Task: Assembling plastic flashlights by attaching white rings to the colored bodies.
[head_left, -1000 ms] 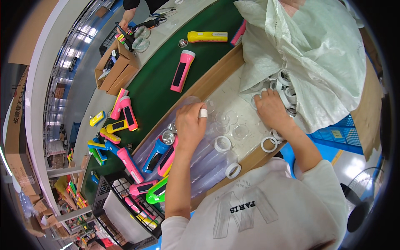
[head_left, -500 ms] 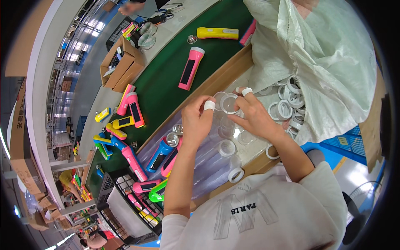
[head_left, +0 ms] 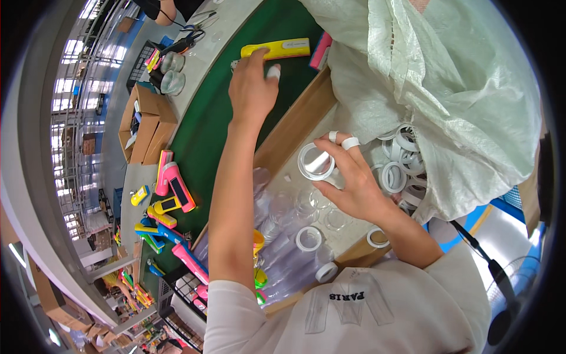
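The right hand (head_left: 356,183) has its thumb and forefinger closed on opposite edges of a white ring (head_left: 301,167), with a clear, shiny disc (head_left: 318,160) showing across its middle; the ring is held up over the wooden-edged tray (head_left: 300,121). The left hand (head_left: 252,88) has its fingers loosely curved and its thumb standing apart at the near end of the yellow flashlight (head_left: 289,48), which lies on the green belt (head_left: 203,138); whether those fingertips touch or grip anything cannot be told. Half a second ago the two hands met over the tray, the left one at a clear disc just beside the ring; since then the left hand has crossed to the belt, while the right has kept the ring above the tray. Below the right hand lie loose clear discs (head_left: 336,219), and toward the person more white rings (head_left: 309,228) rest near the clear plastic sleeves (head_left: 289,286). To the right, a heap of rings (head_left: 394,177) spills from the mouth of the pale woven sack (head_left: 466,106). Beyond the left forearm, pink flashlights (head_left: 171,176) lie bunched with yellow and blue ones, near an open cardboard box (head_left: 143,141).
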Motion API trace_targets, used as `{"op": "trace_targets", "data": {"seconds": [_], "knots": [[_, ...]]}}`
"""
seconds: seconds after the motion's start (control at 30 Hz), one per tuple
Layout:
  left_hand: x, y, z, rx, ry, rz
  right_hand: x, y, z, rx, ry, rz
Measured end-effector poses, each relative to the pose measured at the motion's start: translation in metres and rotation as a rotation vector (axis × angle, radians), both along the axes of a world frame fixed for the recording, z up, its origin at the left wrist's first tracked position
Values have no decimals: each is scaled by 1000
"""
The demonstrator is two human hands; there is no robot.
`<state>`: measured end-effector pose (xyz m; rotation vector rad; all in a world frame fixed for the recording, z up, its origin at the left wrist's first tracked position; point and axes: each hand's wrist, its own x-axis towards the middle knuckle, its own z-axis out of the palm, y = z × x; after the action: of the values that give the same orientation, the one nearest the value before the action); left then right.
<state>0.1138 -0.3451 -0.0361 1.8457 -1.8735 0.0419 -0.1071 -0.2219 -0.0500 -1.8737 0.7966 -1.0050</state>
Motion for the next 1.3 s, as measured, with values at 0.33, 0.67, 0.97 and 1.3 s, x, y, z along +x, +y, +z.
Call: {"op": "trace_targets", "data": {"seconds": [0.33,0.67,0.97,1.3], "knots": [[2,-56,-51,142,-399,78,2,-7,-3,223,-215,-3],[13,144,118,-79,1245,-182,13,10,-14,349,-316,51],[-27,249,137,-101,1242,-267,22,45,12,383,-329,232],[-19,275,127,-155,623,-581,17,61,25,686,-333,449]]}}
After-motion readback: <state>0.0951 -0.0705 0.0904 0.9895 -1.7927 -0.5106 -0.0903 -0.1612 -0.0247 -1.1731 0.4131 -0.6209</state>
